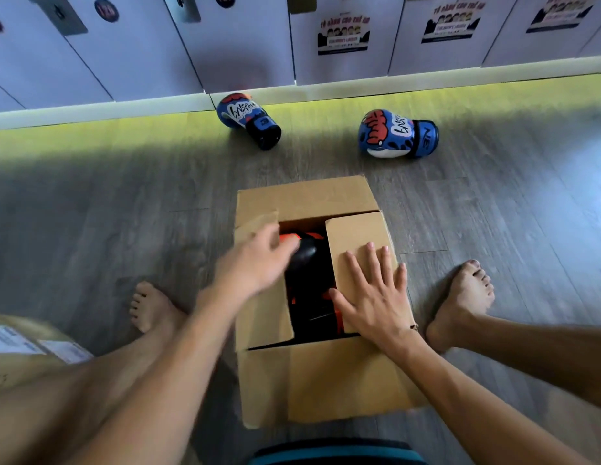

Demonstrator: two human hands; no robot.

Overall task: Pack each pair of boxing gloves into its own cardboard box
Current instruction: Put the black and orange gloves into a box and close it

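Note:
A cardboard box (326,377) stands on the floor between my feet, with black and orange boxing gloves (309,263) inside. My right hand (376,290) lies flat with spread fingers on the box's right flap, pressing it down. My left hand (259,260) is blurred over the left flap, fingers relaxed, touching the flap and the glove's black top. Two blue, red and white boxing gloves lie on the floor beyond the box: one (247,119) by the lockers, the other (395,134) to its right.
A second cardboard box (27,347) with a white label sits at the lower left beside my left leg. White lockers (245,45) line the far wall. My bare feet (460,303) flank the box on the grey wood floor.

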